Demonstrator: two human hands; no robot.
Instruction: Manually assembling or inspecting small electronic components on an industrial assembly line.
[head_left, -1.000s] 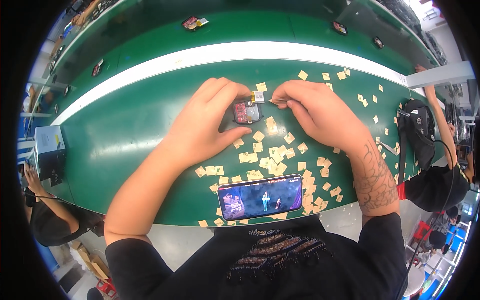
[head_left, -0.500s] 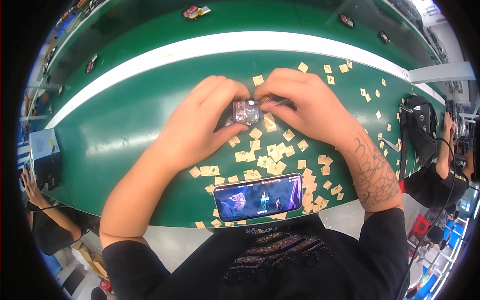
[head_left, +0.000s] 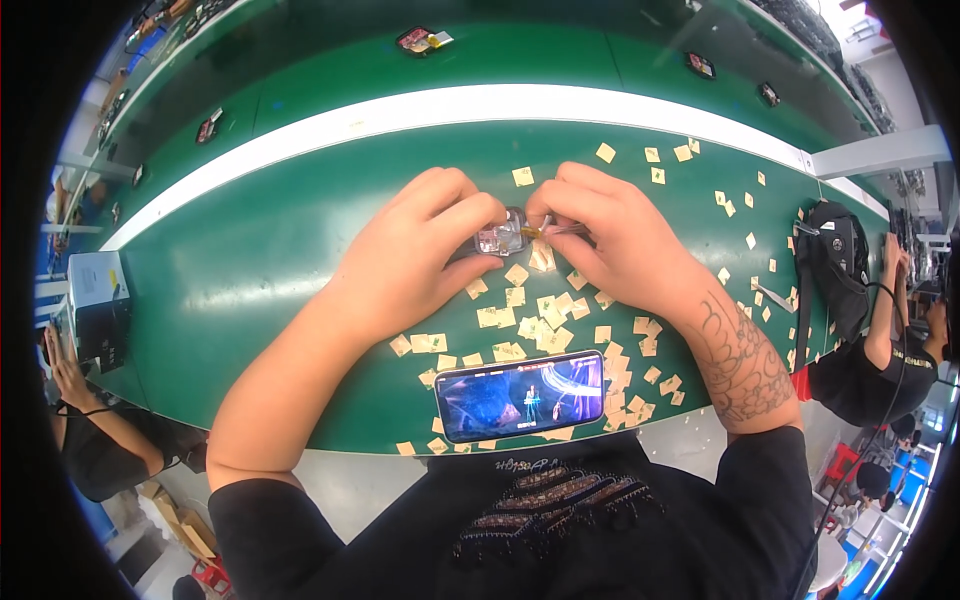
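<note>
Holding a gadget (head_left: 499, 239), the left grip (head_left: 428, 232) faces the right grip (head_left: 605, 222), which pinches something thin (head_left: 540, 232) (paper squares (head_left: 551, 309) lie near both).

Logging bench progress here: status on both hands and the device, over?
Left hand holding small dark square electronic device. Right hand at its right edge, grip unclear. Flat cream square pieces scattered close by.

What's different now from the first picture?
The right hand moved left, to the right edge of the small open gadget. The pieces on the far green strip slid right, like the red-and-black one. The phone shows a different scene. The left hand still holds the gadget's left side; the phone and pale paper squares stayed put.
</note>
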